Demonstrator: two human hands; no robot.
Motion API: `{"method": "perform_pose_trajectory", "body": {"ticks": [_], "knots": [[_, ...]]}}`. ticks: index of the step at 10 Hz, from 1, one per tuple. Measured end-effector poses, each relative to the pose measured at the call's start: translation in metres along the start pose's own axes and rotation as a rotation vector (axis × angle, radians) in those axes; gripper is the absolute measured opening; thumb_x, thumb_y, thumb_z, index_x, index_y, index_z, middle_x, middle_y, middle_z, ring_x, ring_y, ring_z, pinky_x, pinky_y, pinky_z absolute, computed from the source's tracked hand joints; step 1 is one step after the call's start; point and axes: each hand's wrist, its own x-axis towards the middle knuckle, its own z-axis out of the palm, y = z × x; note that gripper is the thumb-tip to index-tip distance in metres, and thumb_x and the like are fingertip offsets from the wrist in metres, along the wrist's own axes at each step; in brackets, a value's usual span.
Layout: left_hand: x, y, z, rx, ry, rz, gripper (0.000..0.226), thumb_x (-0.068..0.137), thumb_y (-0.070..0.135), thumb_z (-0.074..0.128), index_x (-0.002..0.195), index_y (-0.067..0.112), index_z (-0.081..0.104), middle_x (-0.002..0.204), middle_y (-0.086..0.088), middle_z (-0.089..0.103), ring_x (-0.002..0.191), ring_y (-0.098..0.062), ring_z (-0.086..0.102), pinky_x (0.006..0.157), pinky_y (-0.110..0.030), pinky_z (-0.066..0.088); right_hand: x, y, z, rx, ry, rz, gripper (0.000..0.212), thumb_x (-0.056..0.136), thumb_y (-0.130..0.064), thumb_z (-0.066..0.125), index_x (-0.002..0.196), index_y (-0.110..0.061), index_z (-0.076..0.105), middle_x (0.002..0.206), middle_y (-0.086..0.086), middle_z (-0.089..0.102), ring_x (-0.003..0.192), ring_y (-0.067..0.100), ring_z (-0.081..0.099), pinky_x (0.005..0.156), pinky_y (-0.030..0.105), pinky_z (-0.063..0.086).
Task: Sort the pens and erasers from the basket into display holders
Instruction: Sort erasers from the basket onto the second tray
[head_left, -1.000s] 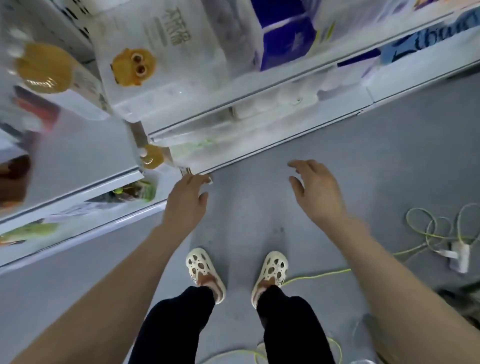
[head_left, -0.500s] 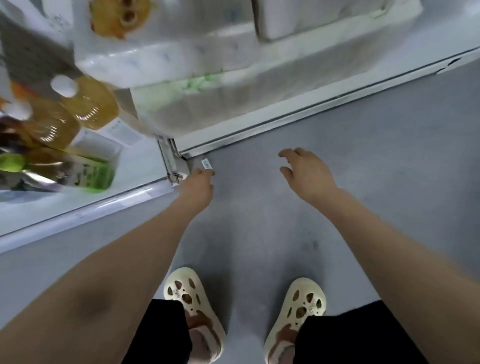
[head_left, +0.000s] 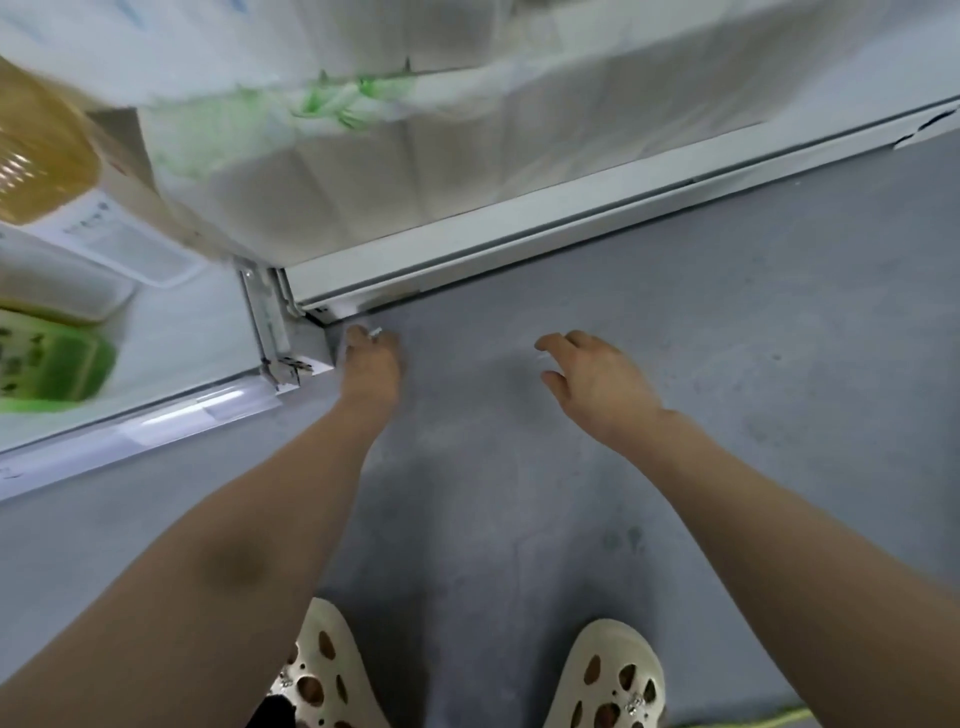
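White tag (head_left: 375, 332) pinched by left hand (head_left: 371, 366); print blurred, unreadable.

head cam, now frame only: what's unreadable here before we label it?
- head: small white item at the tips of the left hand: tiny and blurred; held or only touched, cannot tell.
- head: shelf packages: motion blur, print unreadable.
- head: yellow bottle: cut off by the left edge.
- head: shoes: cut off by the bottom edge.
- head: none of the task's things is in frame.
The right hand is plainly open and holds nothing.
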Motion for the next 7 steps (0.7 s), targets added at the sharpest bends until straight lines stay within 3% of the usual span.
{"method": "perform_pose_trajectory", "body": {"ticks": [2,3,4,5,7], "knots": [[0.005,-0.004,-0.006,0.186,-0.06,0.017,0.03,0.091,0.004,0.056,0.121,0.003,0.056,0.123,-0.021,0.047,0.099,-0.04,0.059,0.085,-0.042,0.048,0.001,0.006,-0.007,0.001,0.012,0.0,0.039,0.101,-0.025,0.046,0.14,-0.017,0.046,0.126,0.008,0.056,0.109,0.029,0.056,0.082,0.039,0.049],[-0.023,0.01,-0.014,0.074,-0.128,0.104,0.042,0.085,0.006,0.065,0.125,0.004,0.054,0.122,-0.022,0.048,0.099,-0.04,0.058,0.086,-0.041,0.046,0.001,0.007,-0.011,0.034,-0.009,0.034,0.039,0.101,-0.025,0.047,0.139,-0.017,0.047,0.124,0.01,0.056,0.108,0.031,0.056,0.083,0.043,0.051],[-0.066,0.039,-0.04,-0.218,-0.134,0.188,0.053,0.078,0.002,0.068,0.128,0.007,0.05,0.115,-0.016,0.055,0.089,-0.032,0.06,0.08,-0.031,0.045,-0.011,0.002,-0.027,0.119,0.005,0.086,0.037,0.1,-0.025,0.048,0.136,-0.014,0.051,0.119,0.013,0.058,0.103,0.035,0.06,0.083,0.043,0.05],[-0.113,0.076,-0.086,-0.466,-0.143,0.168,0.061,0.076,0.002,0.07,0.131,0.014,0.045,0.106,0.003,0.06,0.077,-0.017,0.061,0.078,-0.033,0.053,-0.035,-0.013,-0.059,0.242,0.041,0.142,0.032,0.101,-0.026,0.048,0.128,-0.012,0.058,0.11,0.014,0.066,0.097,0.036,0.063,0.082,0.038,0.048],[-0.203,0.149,-0.213,-0.627,-0.162,0.231,0.073,0.073,0.006,0.081,0.132,0.024,0.042,0.107,0.008,0.062,0.078,-0.005,0.06,0.075,-0.019,0.052,-0.1,-0.051,-0.163,0.52,0.142,0.18,0.022,0.098,-0.025,0.055,0.113,-0.015,0.067,0.101,0.003,0.072,0.089,0.022,0.066,0.083,0.031,0.05]]}}
